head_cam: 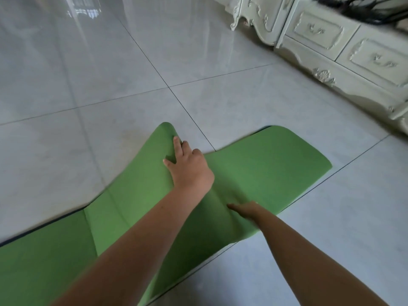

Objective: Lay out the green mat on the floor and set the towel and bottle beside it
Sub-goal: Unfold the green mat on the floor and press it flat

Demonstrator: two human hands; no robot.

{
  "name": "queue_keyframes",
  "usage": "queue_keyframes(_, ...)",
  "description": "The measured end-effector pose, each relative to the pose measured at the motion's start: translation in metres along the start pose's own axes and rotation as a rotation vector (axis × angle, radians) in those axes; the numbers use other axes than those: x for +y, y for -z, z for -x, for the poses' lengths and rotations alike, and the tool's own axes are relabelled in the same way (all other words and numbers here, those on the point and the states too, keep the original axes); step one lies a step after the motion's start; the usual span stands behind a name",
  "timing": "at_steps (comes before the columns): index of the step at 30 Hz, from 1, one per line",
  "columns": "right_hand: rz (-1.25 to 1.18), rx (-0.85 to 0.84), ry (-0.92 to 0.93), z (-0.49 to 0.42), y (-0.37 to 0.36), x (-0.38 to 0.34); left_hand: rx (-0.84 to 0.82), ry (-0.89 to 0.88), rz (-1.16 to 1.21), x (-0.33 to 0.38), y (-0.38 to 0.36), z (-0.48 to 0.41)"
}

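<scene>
The green mat [260, 168] lies partly spread on the grey tiled floor [110, 85], running from the lower left to the centre. Its far end waves upward, with both far corners curling off the tiles. My left hand [187, 166] holds the far left corner, thumb and forefinger on top and the other fingers curled over the edge. My right hand [245, 209] grips the mat's right side, thumb on top and fingers hidden beneath a fold. No towel or bottle is in view.
An ornate white cabinet [344, 51] with carved drawers stands along the upper right, close to the mat's far right corner. Something dark and feathery [362, 12] lies on top of it. Glossy tiles stretch away to the left and ahead.
</scene>
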State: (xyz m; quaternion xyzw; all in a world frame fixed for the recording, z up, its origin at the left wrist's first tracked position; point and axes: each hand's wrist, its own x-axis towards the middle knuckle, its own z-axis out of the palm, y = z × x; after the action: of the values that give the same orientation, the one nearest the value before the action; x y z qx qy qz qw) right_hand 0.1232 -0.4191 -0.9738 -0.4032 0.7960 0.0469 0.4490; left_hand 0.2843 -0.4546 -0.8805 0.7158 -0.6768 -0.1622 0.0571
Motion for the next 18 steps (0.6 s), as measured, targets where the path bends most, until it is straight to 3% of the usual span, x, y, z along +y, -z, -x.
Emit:
queue_keyframes(5, -0.601, -0.152, -0.237, -0.009, -0.002, 0.016, 0.011, 0.005, -0.012, -0.001, 0.001, 0.003)
queue_keyframes(8, -0.818, 0.057, -0.253, -0.016, 0.003, 0.026, 0.033, 0.015, -0.001, -0.003, 0.005, 0.004)
queue_keyframes(12, -1.202, 0.206, -0.24, -0.019, 0.025, 0.032, 0.035, 0.07, 0.014, -0.013, 0.015, -0.002)
queue_keyframes(15, -1.266, 0.391, -0.202, -0.021, 0.039, 0.027, -0.004, 0.096, -0.003, -0.015, 0.019, -0.004)
queue_keyframes(18, -1.18, 0.577, -0.098, -0.017, 0.052, 0.024, -0.023, 0.097, -0.021, -0.01, 0.015, -0.006)
